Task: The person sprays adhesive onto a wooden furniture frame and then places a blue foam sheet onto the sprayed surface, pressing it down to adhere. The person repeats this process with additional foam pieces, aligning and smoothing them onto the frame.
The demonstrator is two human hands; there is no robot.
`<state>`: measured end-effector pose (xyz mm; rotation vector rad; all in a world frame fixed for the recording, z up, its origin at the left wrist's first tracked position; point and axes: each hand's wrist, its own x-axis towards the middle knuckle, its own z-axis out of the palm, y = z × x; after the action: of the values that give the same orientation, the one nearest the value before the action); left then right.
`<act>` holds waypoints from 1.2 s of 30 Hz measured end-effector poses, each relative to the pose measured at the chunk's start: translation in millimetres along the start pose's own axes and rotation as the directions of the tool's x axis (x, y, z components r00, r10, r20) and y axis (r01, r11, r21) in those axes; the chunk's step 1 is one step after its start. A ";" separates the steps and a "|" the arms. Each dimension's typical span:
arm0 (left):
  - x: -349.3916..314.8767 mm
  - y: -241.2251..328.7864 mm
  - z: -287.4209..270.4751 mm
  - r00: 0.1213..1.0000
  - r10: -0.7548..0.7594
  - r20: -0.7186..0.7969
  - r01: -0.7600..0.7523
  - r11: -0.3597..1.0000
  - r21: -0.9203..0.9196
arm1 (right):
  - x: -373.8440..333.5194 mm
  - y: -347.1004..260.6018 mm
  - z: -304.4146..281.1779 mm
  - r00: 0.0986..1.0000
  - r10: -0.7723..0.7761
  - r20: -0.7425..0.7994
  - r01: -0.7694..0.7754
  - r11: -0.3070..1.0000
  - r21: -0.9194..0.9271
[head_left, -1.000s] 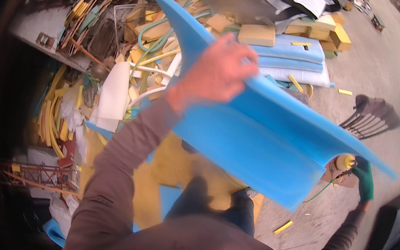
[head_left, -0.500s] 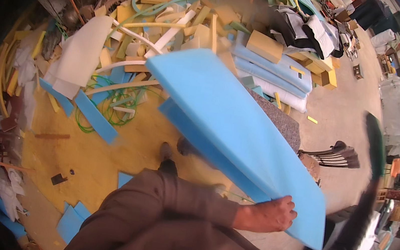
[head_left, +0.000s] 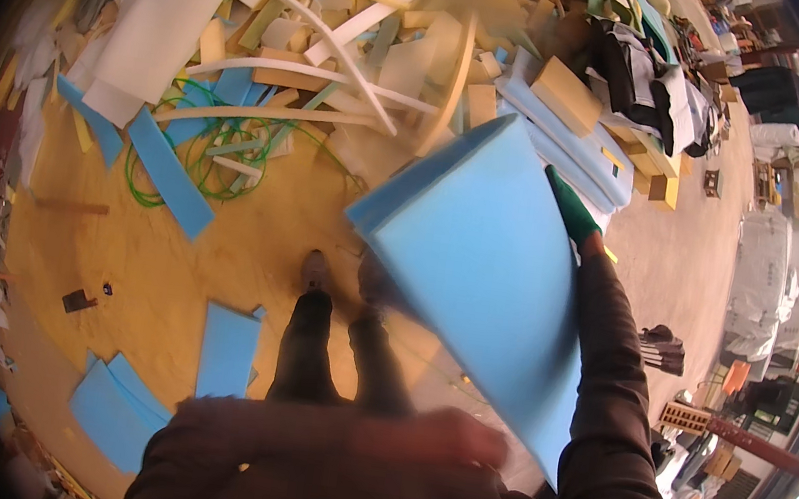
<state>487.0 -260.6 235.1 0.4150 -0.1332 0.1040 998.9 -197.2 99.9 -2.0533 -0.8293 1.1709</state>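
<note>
I hold a large blue foam slab (head_left: pixel 485 291) tilted in front of me, above my legs and shoes (head_left: pixel 315 274). My right hand (head_left: pixel 571 212), in a green glove, grips the slab's far right edge with the arm stretched out. My left hand (head_left: pixel 456 437) is blurred and sits against the slab's near lower edge, with the brown-sleeved arm crossing my body. The slab hides part of the floor to the right of my feet.
A heap of yellow, white and blue foam offcuts (head_left: pixel 345 51) lies ahead, with loops of green cord (head_left: pixel 222 140). Flat blue foam pieces (head_left: pixel 226 353) lie on the yellow floor at lower left. Dark clothing (head_left: pixel 644 75) and stacked blue slabs (head_left: pixel 574 146) are at upper right.
The slab has swung more upright and toward my right. My gloved right hand has come onto its far edge, and my left hand has shifted leftward along the lower edge.
</note>
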 end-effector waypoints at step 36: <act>-33.3 117.4 -61.9 0.936 -0.286 -0.207 0.228 0.937 -0.264 | 68.3 -54.4 72.4 0.997 -0.067 -0.042 0.069 0.996 0.050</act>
<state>445.8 -130.9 220.3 0.1759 0.1508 -0.1214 950.9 -96.6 78.2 -1.9850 -0.8353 1.0991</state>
